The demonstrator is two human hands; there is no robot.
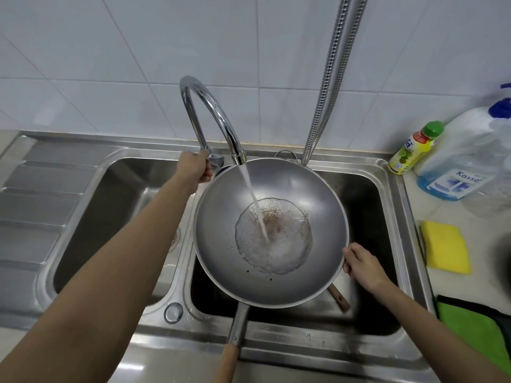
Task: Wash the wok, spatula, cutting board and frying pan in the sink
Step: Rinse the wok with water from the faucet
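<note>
While the left hand curls its fingers round the tap's handle at the base of the faucet, the right hand grips the near right rim of the wok, fingers wrapped over the edge. Both forearms are bare and reach in from the bottom corners of the view.

The wok sits over the right basin of the stainless double sink, tilted slightly, its metal shank and wooden handle pointing toward the person across the sink's front edge. A small loop handle shows at its far rim. Water streams from the faucet's curved spout into the bowl, where a shallow foamy pool has gathered with brownish residue near its middle. Dark specks dot the wok's inner wall near the pool.

Under the wok's right side, a brown wooden piece pokes out in the basin; what it belongs to cannot be told. The left basin shows a drain at its right side, with a ribbed draining surface beyond it.

A flexible metal hose runs down the white tiled wall to the sink's back edge. On the bench to the right stand a yellow bottle with a green cap and a large clear jug holding blue liquid, touching or nearly so. Nearer lie a yellow sponge and a green cloth.
</note>
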